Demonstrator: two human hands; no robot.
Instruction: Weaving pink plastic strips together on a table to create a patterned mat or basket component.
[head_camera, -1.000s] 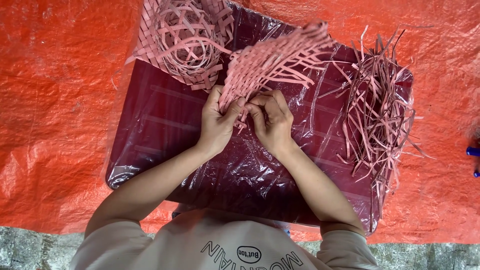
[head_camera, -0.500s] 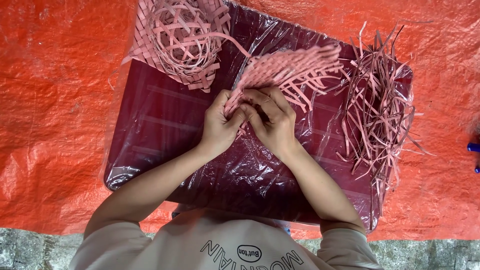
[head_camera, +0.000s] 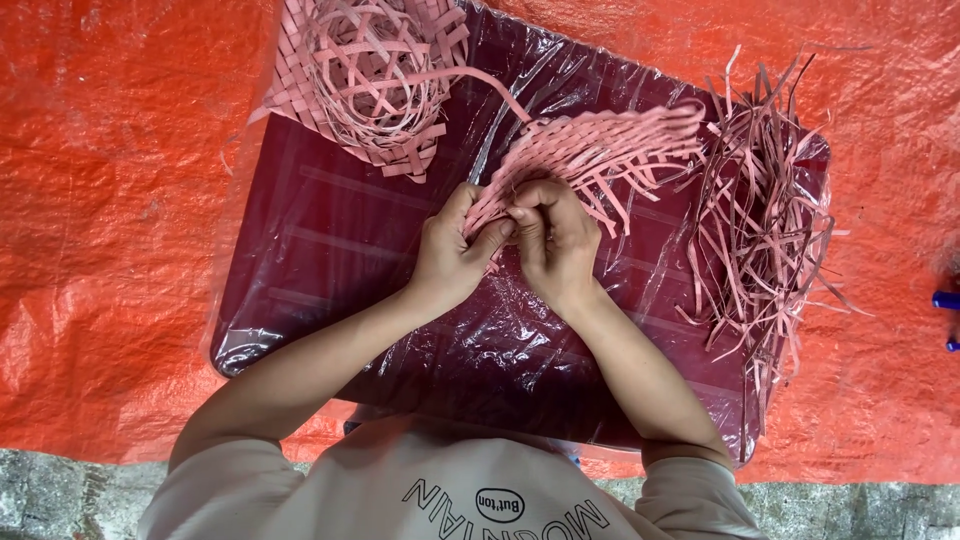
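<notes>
My left hand (head_camera: 452, 250) and my right hand (head_camera: 556, 232) meet at the near end of a flat woven piece of pink strips (head_camera: 590, 150), both pinching it. The piece fans out to the upper right with loose strip ends trailing. It lies over a dark maroon board wrapped in clear plastic (head_camera: 330, 260). A long single pink strip (head_camera: 470, 80) runs from the woven piece toward a round woven pink basket (head_camera: 365, 75) at the board's top left.
A heap of loose pink strips (head_camera: 765, 220) lies on the board's right side, spilling over its edge. An orange tarpaulin (head_camera: 110, 220) covers the ground all around. A blue object (head_camera: 946, 300) shows at the right edge. Grey stone (head_camera: 60, 500) borders the tarpaulin near me.
The woven piece has swung clockwise, from pointing up-right to lying lower and more to the right. Both hands have shifted slightly with it and kept their hold.
</notes>
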